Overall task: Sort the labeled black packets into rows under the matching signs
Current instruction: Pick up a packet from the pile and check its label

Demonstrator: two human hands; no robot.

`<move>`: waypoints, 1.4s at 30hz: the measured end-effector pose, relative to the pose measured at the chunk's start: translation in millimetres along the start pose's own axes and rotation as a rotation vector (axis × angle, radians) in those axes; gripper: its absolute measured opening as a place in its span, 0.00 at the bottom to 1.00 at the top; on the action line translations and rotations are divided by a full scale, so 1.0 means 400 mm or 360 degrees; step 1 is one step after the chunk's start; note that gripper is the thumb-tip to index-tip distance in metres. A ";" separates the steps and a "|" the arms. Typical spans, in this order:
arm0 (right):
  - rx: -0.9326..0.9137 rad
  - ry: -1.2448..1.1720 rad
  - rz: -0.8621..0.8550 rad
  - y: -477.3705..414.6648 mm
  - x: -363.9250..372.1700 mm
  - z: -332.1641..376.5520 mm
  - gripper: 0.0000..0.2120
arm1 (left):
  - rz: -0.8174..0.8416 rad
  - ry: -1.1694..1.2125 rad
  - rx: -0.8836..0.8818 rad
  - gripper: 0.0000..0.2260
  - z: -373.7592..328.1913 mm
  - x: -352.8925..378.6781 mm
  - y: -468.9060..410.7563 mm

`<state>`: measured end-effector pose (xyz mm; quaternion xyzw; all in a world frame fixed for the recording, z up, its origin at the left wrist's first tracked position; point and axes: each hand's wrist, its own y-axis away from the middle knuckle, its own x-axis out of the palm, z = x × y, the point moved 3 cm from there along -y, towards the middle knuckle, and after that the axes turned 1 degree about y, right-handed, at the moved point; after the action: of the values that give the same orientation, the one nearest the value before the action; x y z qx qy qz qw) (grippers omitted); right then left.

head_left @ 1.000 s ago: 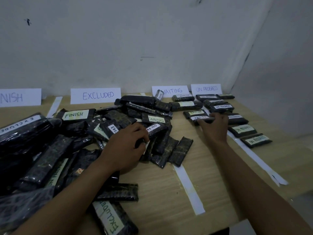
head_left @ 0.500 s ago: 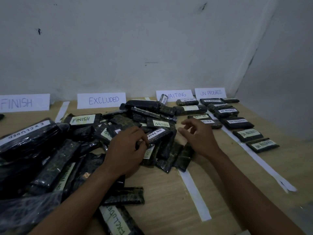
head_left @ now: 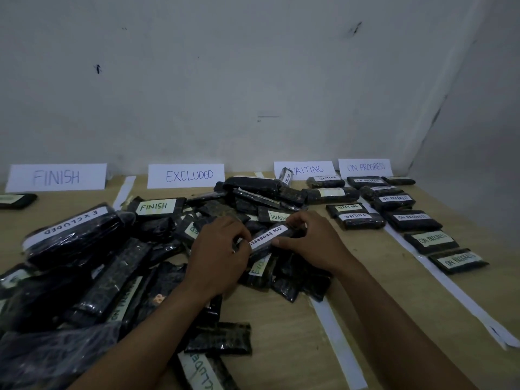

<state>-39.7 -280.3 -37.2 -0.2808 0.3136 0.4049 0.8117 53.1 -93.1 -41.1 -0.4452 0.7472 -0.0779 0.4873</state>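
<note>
While both hands close on it, the packet labeled ON PROGRESS (head_left: pixel 269 235) sits tilted atop the middle of the heap of black packets (head_left: pixel 92 263). The left hand (head_left: pixel 218 256) has its fingers clamped on the packet's near-left end; the right hand (head_left: pixel 312 243) pinches the far-right end, thumb on the near side. Right of the heap, a short row of WAITING packets (head_left: pixel 356 218) lies under the WAITING sign (head_left: pixel 309 169), and a longer row of ON PROGRESS packets (head_left: pixel 413 220) runs toward the viewer under the ON PROGRESS sign (head_left: pixel 365 167). White paper strips (head_left: pixel 337 342) divide the wooden tabletop (head_left: pixel 281 333). The EXCLUDED sign (head_left: pixel 185 175) and FINISH sign (head_left: pixel 56 177) lean against the wall farther left.
</note>
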 end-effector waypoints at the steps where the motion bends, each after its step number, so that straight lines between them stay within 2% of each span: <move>1: 0.0053 0.0028 0.0062 -0.002 0.005 -0.005 0.32 | 0.0002 0.0007 -0.0007 0.04 -0.001 -0.001 0.000; 3: 0.0113 0.0053 0.0129 -0.008 0.012 -0.016 0.36 | 0.0012 0.0001 -0.0014 0.04 -0.003 -0.001 0.000; 5: 0.0123 -0.0066 0.0116 -0.008 0.008 -0.017 0.34 | 0.0026 -0.0004 -0.0021 0.04 -0.003 -0.001 0.000; 7: 0.0122 -0.0336 0.0093 0.000 0.001 -0.014 0.28 | 0.0037 -0.0002 -0.0015 0.04 -0.004 -0.001 0.000; 12: 0.0088 -0.0949 -0.0035 0.021 -0.021 -0.002 0.22 | 0.0061 -0.0030 0.0068 0.04 -0.016 -0.006 0.003; 15: 0.0141 -0.1419 -0.0192 0.022 -0.054 -0.015 0.18 | 0.0078 0.0093 0.0143 0.08 -0.026 -0.016 0.007; 18: 0.0205 -0.1905 -0.0293 0.038 -0.098 -0.032 0.13 | 0.0085 0.0221 0.0209 0.07 -0.034 -0.028 0.015; 20: 0.0188 -0.2106 -0.0294 0.062 -0.130 -0.042 0.14 | 0.0120 0.0215 0.0283 0.06 -0.044 -0.032 0.018; 23: 0.0197 -0.2198 -0.0372 0.112 -0.180 -0.068 0.15 | 0.0230 0.0128 0.0446 0.06 -0.082 -0.025 0.010; 29: 0.0081 -0.2009 -0.0674 0.229 -0.292 -0.162 0.18 | 0.0526 0.0154 0.0709 0.08 -0.236 0.058 0.002; 31: 0.0055 -0.1670 -0.0810 0.268 -0.340 -0.197 0.21 | 0.0622 0.0151 0.0793 0.08 -0.286 0.104 0.012; 34: 0.0131 -0.1113 -0.0927 0.319 -0.416 -0.266 0.15 | 0.0769 0.0178 0.0845 0.15 -0.339 0.184 0.031; 37: 0.0242 -0.0635 -0.0907 0.353 -0.489 -0.347 0.13 | 0.0842 0.0234 0.0828 0.16 -0.367 0.249 0.054; 42: 0.0395 -0.0148 -0.0806 0.362 -0.567 -0.457 0.10 | 0.0827 0.0236 0.0822 0.12 -0.377 0.319 0.088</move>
<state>-319.9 -444.5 -17.3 -0.2298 0.2429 0.1603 0.9287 -104.3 -214.6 -67.4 -0.0961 0.8242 -0.1696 0.5317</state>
